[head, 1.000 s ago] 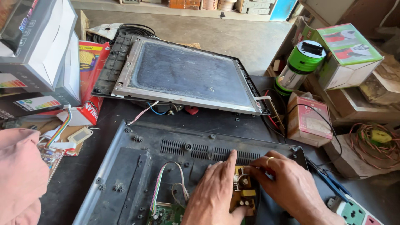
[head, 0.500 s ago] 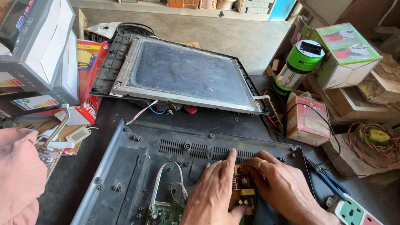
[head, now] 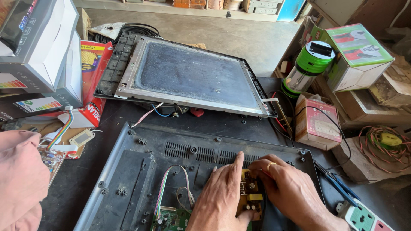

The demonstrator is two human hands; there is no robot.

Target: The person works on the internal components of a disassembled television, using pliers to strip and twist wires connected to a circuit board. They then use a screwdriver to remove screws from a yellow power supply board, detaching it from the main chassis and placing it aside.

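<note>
My left hand [head: 222, 199] and right hand [head: 291, 192] flank the small brown circuit board [head: 249, 196], fingers flat, gripping nothing; its long axis runs toward the rear cover's [head: 128, 171] near edge.

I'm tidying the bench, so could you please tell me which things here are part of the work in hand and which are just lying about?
In use:
- left hand and right hand, both on the small yellow circuit board
- black back cover holding it
- green circuit board

Lying about:
- bare screen panel
- green lantern
- pink box
- blue-handled pliers
</note>
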